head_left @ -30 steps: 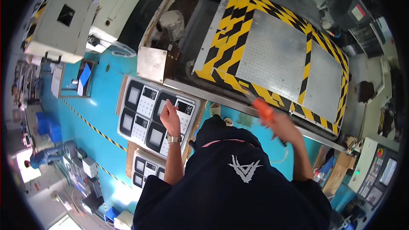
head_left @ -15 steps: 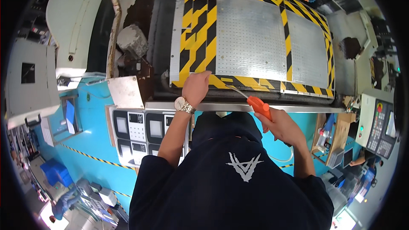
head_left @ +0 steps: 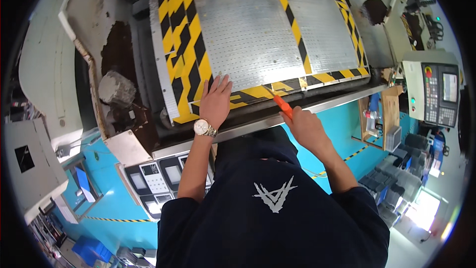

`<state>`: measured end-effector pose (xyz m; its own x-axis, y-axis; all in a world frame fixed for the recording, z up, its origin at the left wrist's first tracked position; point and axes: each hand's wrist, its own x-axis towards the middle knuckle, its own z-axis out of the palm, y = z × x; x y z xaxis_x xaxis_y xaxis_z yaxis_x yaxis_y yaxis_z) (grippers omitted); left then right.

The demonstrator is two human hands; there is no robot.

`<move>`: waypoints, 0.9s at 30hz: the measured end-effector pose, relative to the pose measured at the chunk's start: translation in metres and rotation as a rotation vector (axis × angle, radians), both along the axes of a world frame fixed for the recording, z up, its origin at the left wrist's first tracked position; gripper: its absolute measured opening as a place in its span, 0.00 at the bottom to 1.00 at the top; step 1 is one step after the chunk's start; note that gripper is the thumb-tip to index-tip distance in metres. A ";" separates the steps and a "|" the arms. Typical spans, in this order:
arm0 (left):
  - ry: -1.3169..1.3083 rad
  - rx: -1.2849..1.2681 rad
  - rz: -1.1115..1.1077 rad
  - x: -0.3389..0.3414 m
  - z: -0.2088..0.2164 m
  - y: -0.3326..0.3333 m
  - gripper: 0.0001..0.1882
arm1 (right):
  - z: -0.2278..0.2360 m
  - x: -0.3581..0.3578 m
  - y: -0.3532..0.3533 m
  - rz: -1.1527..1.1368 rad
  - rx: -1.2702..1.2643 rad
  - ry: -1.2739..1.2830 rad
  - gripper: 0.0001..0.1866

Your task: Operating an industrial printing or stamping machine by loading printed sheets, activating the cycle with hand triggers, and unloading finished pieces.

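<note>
My left hand (head_left: 215, 103) lies with its fingers spread on the near left part of a perforated metal plate (head_left: 248, 34), over its yellow-and-black striped tape border (head_left: 191, 64). It holds nothing. Wrapped round an orange air blow gun (head_left: 283, 105) is my right hand (head_left: 306, 128), to the right of the left one. The gun's thin nozzle points up and left at the taped near edge of the plate. Part of the handle is hidden by my fingers.
A metal rail (head_left: 238, 130) runs along the machine's near side. A control panel (head_left: 439, 87) with a red button stands at the right. At the left is a rusty, worn machine wall (head_left: 116, 44). Black-and-white panels (head_left: 153, 181) lie below the rail.
My left hand has opened out from bent fingers to a flat, spread hand. The right hand has brought the blow gun's nozzle closer over the taped edge. The view has turned and shifted.
</note>
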<state>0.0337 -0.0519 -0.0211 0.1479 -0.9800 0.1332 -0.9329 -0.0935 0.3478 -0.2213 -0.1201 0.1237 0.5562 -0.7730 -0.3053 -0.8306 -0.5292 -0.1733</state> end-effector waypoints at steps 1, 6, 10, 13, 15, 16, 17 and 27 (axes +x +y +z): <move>-0.018 0.061 -0.004 -0.006 -0.001 -0.002 0.23 | 0.000 -0.009 -0.005 -0.046 -0.006 0.006 0.24; -0.074 0.221 0.002 -0.016 0.003 -0.004 0.28 | -0.009 -0.038 -0.035 -0.183 -0.033 0.050 0.26; -0.074 0.184 0.025 -0.014 0.006 -0.007 0.23 | -0.014 -0.056 -0.053 -0.255 -0.022 0.104 0.27; -0.072 0.186 0.033 -0.015 0.004 -0.008 0.21 | -0.012 -0.074 -0.069 -0.302 -0.024 0.139 0.26; -0.030 0.207 0.037 -0.017 0.004 -0.008 0.23 | -0.011 -0.089 -0.081 -0.337 -0.016 0.161 0.25; -0.011 0.207 0.042 -0.016 0.004 -0.008 0.22 | -0.011 -0.097 -0.087 -0.355 -0.013 0.170 0.25; 0.002 0.205 0.039 -0.016 0.004 -0.008 0.21 | -0.011 -0.108 -0.094 -0.362 -0.024 0.183 0.25; -0.012 0.186 0.082 -0.022 0.010 -0.015 0.16 | -0.035 -0.217 -0.174 -0.471 -0.106 0.174 0.27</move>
<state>0.0122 -0.0665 -0.0107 0.2272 -0.9727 -0.0465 -0.9236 -0.2304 0.3065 -0.4381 -0.2939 0.0882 0.0884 -0.9592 -0.2685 -0.9949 -0.0982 0.0234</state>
